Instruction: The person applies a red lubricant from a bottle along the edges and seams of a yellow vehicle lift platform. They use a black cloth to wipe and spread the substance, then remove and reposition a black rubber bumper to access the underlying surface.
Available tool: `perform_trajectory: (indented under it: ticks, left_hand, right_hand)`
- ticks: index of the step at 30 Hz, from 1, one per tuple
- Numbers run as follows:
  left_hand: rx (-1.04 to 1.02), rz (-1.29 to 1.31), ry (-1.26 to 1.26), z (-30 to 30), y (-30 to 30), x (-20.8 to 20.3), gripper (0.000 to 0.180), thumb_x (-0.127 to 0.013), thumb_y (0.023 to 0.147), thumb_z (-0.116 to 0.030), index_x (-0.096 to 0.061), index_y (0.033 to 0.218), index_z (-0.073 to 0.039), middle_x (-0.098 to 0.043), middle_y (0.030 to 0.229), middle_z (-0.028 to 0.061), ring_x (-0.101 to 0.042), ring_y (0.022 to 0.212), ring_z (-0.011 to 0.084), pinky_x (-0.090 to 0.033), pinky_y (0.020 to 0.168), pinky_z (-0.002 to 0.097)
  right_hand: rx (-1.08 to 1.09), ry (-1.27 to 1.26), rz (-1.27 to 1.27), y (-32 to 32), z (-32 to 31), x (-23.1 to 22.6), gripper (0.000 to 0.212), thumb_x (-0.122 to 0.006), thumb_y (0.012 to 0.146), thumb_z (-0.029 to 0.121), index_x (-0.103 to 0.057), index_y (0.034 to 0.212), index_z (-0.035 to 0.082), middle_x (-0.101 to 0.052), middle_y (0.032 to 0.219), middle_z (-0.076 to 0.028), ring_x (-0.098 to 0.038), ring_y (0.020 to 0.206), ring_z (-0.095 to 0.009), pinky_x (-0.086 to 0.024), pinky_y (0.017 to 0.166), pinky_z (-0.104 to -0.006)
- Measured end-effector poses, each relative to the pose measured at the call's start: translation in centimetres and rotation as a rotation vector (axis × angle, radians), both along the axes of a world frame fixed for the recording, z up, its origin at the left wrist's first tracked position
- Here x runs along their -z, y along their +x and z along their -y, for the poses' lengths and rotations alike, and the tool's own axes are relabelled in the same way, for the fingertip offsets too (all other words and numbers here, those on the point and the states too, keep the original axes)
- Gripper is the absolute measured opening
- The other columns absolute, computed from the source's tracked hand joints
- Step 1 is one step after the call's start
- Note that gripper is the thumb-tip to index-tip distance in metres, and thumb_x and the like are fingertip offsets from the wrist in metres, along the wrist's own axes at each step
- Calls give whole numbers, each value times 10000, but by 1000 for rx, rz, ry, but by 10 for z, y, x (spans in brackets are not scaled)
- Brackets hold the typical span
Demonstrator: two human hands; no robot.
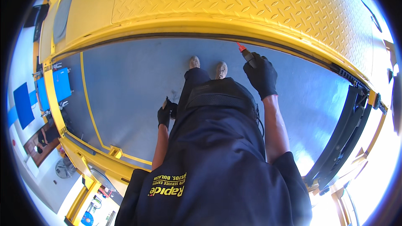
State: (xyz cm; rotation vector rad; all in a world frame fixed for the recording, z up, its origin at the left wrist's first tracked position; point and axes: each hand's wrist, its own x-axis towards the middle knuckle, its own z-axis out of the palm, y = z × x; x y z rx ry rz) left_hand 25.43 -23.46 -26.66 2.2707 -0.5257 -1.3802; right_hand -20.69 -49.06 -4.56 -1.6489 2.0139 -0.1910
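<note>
Your black-gloved right hand (260, 75) is wrapped around a black handheld tool (249, 57) with a pointed red tip (241, 47), which is near the closest edge of the yellow diamond-plate platform (251, 0). Your left hand (166, 113), also gloved, hangs farther from that platform, over the blue-grey floor (125, 79); whether it grips anything, I cannot tell.

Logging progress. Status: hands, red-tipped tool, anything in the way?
Right hand holding red-tipped tool, pointed toward yellow platform. Left hand low, grip unclear. Nothing visibly blocking tip.
</note>
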Motion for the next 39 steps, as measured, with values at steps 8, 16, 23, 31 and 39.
perform_trajectory:
  ticks: [8, 16, 23, 31, 39]
  left_hand:
    - [-98, -9, 10, -6, 0, -12, 314, -762, 894, -262, -770, 1097, -23, -729, 952, 4, -660, 878, 124, -506, 796, 298]
    - [-74, 105, 72, 4, 1, -43, 401, -780, 879, -376, -778, 1085, -31, -724, 913, 20, -656, 845, 144, -503, 771, 314]
    - [-18, 242, -307, 71, 30, -69, 193, -753, 892, -202, -635, 897, -49, -628, 785, -11, -579, 702, 95, -473, 622, 301]
    - [201, 192, -916, 265, 39, -247, 221, -697, 948, -134, -642, 1094, 22, -680, 1012, 95, -614, 934, 178, -506, 861, 355]
    - [417, 18, -1206, 391, 22, -304, 413, -626, 1034, -153, -598, 1398, 42, -657, 1334, 99, -595, 1204, 185, -457, 1048, 330]
  right_hand:
    - [1, -49, 48, 16, 3, 1, 429, -679, 848, 299, -707, 1240, 127, -706, 1015, -190, -703, 931, -406, -562, 813, -528]
    - [109, -203, 807, 30, 14, -23, 383, -733, 901, 85, -674, 1268, -3, -626, 1001, -75, -650, 786, -156, -523, 674, -307]
    - [54, -667, 627, 64, 91, -87, 316, -773, 911, 111, -687, 1187, -16, -624, 1067, -95, -637, 899, -160, -529, 788, -306]
    - [228, -765, 580, 96, 174, -56, 388, -864, 850, 197, -712, 1161, 23, -678, 1045, -98, -681, 940, -195, -583, 824, -344]
    - [407, -975, 252, 100, 98, -72, 609, -867, 831, 211, -617, 1360, 42, -648, 1178, -170, -626, 1029, -296, -528, 906, -394]
